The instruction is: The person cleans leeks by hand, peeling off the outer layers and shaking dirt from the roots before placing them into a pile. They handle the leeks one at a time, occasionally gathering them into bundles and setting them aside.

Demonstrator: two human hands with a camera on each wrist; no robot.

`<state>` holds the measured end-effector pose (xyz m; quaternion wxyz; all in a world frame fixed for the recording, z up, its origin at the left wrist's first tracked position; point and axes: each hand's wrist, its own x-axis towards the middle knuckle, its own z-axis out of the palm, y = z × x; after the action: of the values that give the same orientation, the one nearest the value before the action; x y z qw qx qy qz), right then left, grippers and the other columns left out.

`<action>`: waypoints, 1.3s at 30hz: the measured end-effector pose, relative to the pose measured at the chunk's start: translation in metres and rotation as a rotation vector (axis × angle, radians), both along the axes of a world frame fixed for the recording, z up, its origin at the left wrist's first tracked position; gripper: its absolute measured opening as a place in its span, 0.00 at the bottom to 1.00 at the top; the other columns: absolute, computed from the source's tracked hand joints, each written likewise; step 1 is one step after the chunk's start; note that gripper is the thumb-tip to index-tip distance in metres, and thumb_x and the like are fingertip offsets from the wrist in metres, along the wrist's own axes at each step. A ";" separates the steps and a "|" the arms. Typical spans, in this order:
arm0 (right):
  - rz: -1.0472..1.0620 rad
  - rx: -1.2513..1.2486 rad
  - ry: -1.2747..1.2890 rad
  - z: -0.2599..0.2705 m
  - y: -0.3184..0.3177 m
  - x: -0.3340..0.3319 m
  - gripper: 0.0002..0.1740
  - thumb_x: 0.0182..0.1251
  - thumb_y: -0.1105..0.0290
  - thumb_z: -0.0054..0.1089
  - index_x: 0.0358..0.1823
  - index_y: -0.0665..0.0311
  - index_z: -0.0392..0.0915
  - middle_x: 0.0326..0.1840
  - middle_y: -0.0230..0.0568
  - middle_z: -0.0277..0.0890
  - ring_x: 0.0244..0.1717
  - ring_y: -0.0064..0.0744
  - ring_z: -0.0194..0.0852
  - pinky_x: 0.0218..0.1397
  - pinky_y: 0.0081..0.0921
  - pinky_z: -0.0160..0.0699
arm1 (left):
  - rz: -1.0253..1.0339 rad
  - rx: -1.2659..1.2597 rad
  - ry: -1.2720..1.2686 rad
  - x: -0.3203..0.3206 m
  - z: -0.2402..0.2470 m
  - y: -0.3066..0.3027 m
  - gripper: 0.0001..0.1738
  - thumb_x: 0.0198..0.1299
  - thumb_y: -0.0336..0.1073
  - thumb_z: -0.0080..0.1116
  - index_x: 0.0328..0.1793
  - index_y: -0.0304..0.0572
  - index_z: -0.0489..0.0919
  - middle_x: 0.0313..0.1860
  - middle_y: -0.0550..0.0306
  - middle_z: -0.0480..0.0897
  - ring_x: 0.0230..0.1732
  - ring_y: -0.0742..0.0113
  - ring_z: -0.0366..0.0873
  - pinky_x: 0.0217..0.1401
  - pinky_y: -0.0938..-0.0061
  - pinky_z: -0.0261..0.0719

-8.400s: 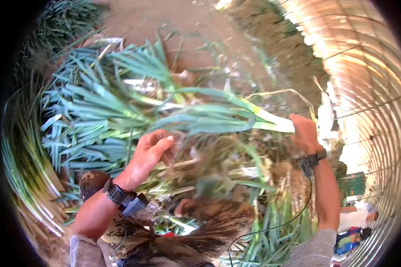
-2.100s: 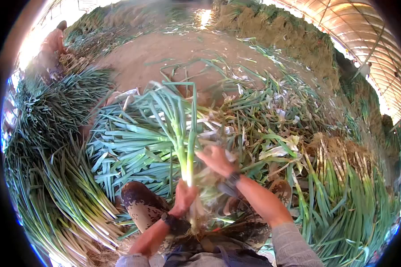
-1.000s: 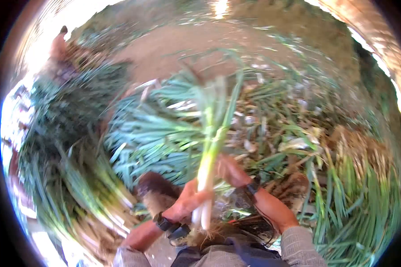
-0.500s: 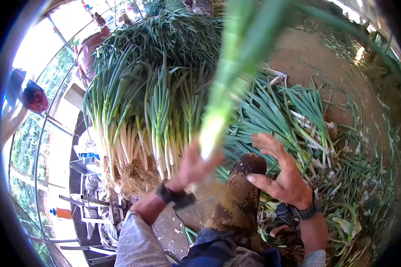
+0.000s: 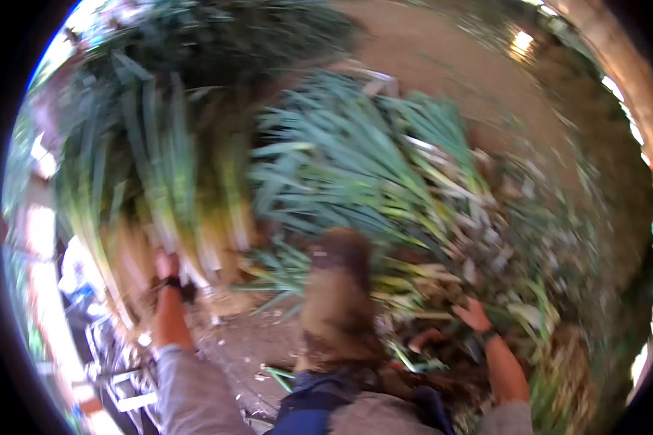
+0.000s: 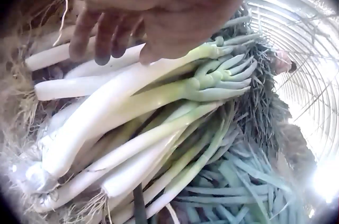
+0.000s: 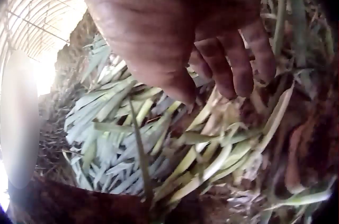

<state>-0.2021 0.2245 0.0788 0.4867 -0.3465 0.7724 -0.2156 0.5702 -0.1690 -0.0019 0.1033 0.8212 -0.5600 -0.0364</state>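
Note:
My left hand (image 5: 167,265) is at the lower left, over the white shafts of a row of large green onions (image 5: 170,210). In the left wrist view its fingers hang loosely above the cleaned white stalks (image 6: 132,99), right at the uppermost ones, with no stalk gripped. Stringy roots (image 6: 95,203) trail from the shaft ends. On the right, my right hand (image 5: 474,316) hovers near stripped leaves and stalks (image 7: 212,166). Its fingers are relaxed and slightly bent, holding nothing.
A loose heap of green onions (image 5: 341,159) spreads ahead of my knee (image 5: 341,275). Leafy trimmings (image 5: 515,217) litter the ground to the right. A darker stack of leaves (image 5: 247,36) rises at the back left. Metal frame pieces (image 5: 127,380) stand at lower left.
My left hand has carried the green onions leftward to the row and released them. My right hand, on the stalks a second ago, is now apart at the right. The head view has turned left.

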 end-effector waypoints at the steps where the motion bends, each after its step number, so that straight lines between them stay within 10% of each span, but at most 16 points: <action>1: 0.019 -0.095 0.091 -0.019 0.018 -0.014 0.21 0.62 0.68 0.62 0.54 0.71 0.76 0.43 0.42 0.82 0.44 0.31 0.77 0.48 0.37 0.76 | -0.055 -0.056 -0.007 0.013 -0.024 -0.006 0.23 0.54 0.39 0.51 0.55 0.35 0.78 0.43 0.32 0.82 0.44 0.35 0.81 0.48 0.49 0.79; 5: -0.012 -0.046 0.341 -0.052 0.040 -0.049 0.19 0.61 0.63 0.64 0.44 0.71 0.76 0.39 0.55 0.79 0.41 0.50 0.78 0.42 0.47 0.74 | -0.002 -0.324 -0.184 -0.020 -0.026 -0.018 0.29 0.55 0.48 0.61 0.53 0.30 0.75 0.50 0.28 0.79 0.55 0.35 0.76 0.60 0.49 0.72; 10: 0.107 0.019 0.550 -0.072 0.009 -0.055 0.16 0.58 0.63 0.63 0.45 0.65 0.79 0.41 0.56 0.79 0.44 0.58 0.77 0.44 0.51 0.75 | -0.154 -0.319 1.151 -0.231 0.089 -0.032 0.25 0.66 0.44 0.58 0.62 0.35 0.74 0.58 0.50 0.78 0.56 0.58 0.77 0.57 0.63 0.76; 18: 0.410 -0.022 0.489 -0.139 -0.108 -0.028 0.16 0.58 0.76 0.56 0.49 0.70 0.76 0.43 0.56 0.77 0.44 0.57 0.74 0.48 0.49 0.74 | -0.534 0.076 2.046 -0.534 0.236 0.074 0.15 0.70 0.38 0.50 0.56 0.35 0.75 0.54 0.47 0.79 0.46 0.61 0.81 0.50 0.60 0.82; 24: 0.688 0.089 0.443 -0.198 -0.142 -0.026 0.19 0.59 0.67 0.57 0.52 0.65 0.76 0.54 0.50 0.76 0.59 0.51 0.70 0.63 0.47 0.64 | -0.353 0.516 1.945 -0.576 0.195 0.092 0.09 0.69 0.33 0.51 0.47 0.36 0.75 0.45 0.49 0.79 0.39 0.65 0.79 0.45 0.64 0.81; 27: 0.727 0.233 0.448 -0.205 -0.137 -0.037 0.48 0.48 0.34 0.64 0.63 0.63 0.69 0.65 0.49 0.69 0.67 0.47 0.66 0.67 0.59 0.57 | -0.310 0.663 1.915 -0.586 0.195 0.096 0.08 0.69 0.32 0.51 0.46 0.35 0.76 0.42 0.50 0.80 0.37 0.66 0.79 0.44 0.69 0.80; 39: 0.749 0.521 -0.013 -0.215 -0.082 -0.030 0.37 0.49 0.49 0.69 0.56 0.68 0.79 0.52 0.52 0.81 0.51 0.45 0.81 0.57 0.37 0.77 | -0.432 0.922 1.633 -0.589 0.207 0.098 0.11 0.68 0.37 0.53 0.45 0.33 0.74 0.40 0.50 0.80 0.35 0.67 0.80 0.41 0.71 0.81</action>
<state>-0.2318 0.1422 -0.1363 0.6070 -0.4665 0.6193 0.1744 -0.0191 -0.0710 0.2049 0.1193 0.3816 -0.3852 -0.8317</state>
